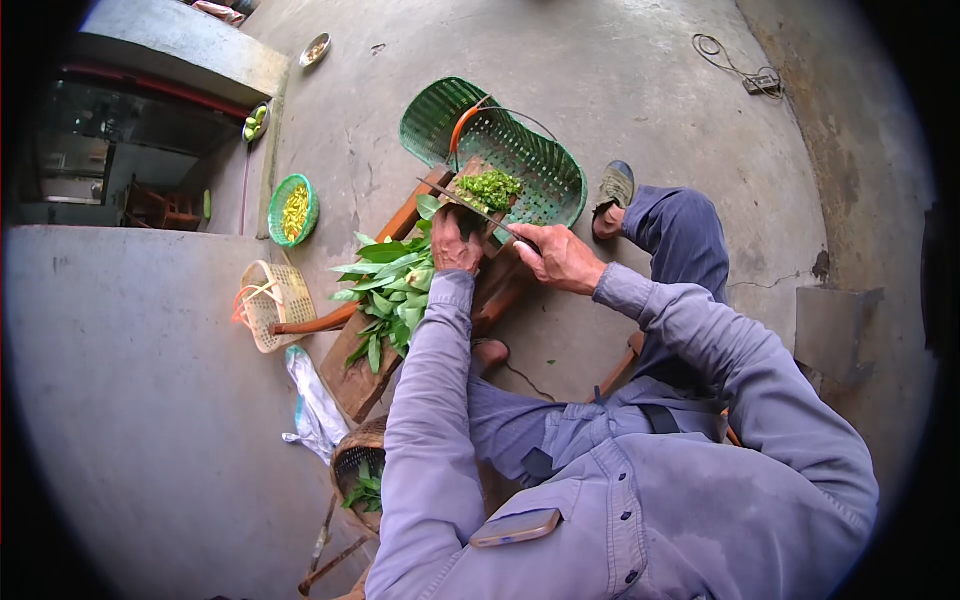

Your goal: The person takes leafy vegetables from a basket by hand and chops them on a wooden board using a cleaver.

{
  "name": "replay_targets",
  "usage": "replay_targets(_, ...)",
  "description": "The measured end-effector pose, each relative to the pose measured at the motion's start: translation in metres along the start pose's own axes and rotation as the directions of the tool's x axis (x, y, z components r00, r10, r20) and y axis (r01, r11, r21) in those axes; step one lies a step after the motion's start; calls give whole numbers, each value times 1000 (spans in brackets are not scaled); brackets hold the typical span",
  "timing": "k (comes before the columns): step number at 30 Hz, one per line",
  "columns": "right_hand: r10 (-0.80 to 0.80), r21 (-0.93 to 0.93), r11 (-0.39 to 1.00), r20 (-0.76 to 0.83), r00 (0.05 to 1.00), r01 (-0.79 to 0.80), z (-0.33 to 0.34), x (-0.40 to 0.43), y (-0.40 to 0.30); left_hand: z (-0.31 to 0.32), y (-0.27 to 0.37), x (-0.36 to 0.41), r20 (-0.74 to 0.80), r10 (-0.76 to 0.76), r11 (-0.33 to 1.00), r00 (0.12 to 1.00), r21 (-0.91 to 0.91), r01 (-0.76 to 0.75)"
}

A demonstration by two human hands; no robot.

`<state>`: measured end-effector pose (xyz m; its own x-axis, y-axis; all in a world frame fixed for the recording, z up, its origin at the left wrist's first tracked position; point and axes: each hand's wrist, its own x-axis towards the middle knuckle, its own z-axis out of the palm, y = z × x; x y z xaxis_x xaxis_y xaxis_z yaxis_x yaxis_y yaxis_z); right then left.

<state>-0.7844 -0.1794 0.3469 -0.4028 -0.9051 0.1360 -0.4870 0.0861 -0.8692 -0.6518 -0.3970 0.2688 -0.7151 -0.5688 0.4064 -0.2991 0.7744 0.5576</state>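
My right hand (564, 258) grips the handle of a long knife (480, 212), whose blade points to the upper left across a wooden board (461, 196). My left hand (456, 244) presses on a bundle of leafy greens (390, 281) just below the blade; the stems under the palm are hidden. The leaves spread down and left over a wooden bench (352, 360). Beyond the blade, finely chopped greens (491, 189) lie heaped on the board. A green plastic scoop-shaped basket (551, 161) with an orange-gripped handle sits just past the board's end, with green bits inside.
On the left stand a green basket of yellowish pods (295, 211), a pale woven plastic basket (292, 300) and a white sack (315, 405). A wicker basket (360, 465) with leaves is beside my left arm. A power strip (763, 82) lies at the upper right.
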Motion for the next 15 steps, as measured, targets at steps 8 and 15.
replay_targets(8,-49,-26,998,15,999,50,-6,9,7,10,9,4,-52,-34,999,998,-35,32)
replay_targets(15,-8,-92,996,12,1000,9,-8,-6,3,11,18,5,-72,-174,984,982,15,176)
